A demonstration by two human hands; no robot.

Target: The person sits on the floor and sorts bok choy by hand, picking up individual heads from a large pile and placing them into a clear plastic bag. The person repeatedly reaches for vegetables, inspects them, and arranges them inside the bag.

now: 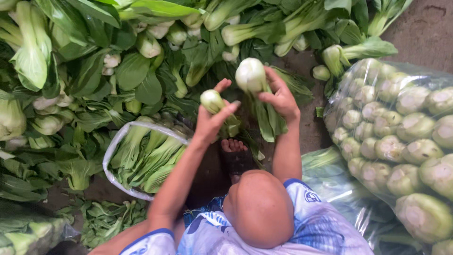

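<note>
Two bok choy heads are up in the air, one per hand, both stem-base up with the leaves hanging down.

- Smaller bok choy head point(212, 101): in the left hand point(211, 123). Fingers are wrapped round the stalk part and the thumb sticks up beside the base. Closed on it.
- Bigger bok choy head point(250, 74): in the right hand point(281, 97). Fingers are curled round it just under the pale base, and dark leaves trail below the palm. Also closed on it.
- The two heads are side by side and near each other. Can't tell if they touch.
- Both are held above a bare foot point(233, 146) and a raised knee point(259, 208), over the dark ground point(427, 28).

Step in hand, as I read it: heads picked from the pile and held up, bases showing, like a check or a pairing. Neither is put anywhere yet.

Around:
- Open plastic bag point(112, 152) just below-left of the left hand, part filled with bok choy lying lengthwise.
- Packed clear bag point(401, 141) on the right, full, with cut bases facing out. Well apart from the hands.
- Loose pile point(137, 66) of bok choy across the top and left, right behind the hands.
- Blue and white shorts point(325, 226) at the bottom edge.

What a further move asks for, my judgement: both hands are full, so one head has to leave a hand before anything else can be gripped. The leaves are floppy, so the hold should stay on the firm stalk. The open bag's mouth is slack and may need holding open.
</note>
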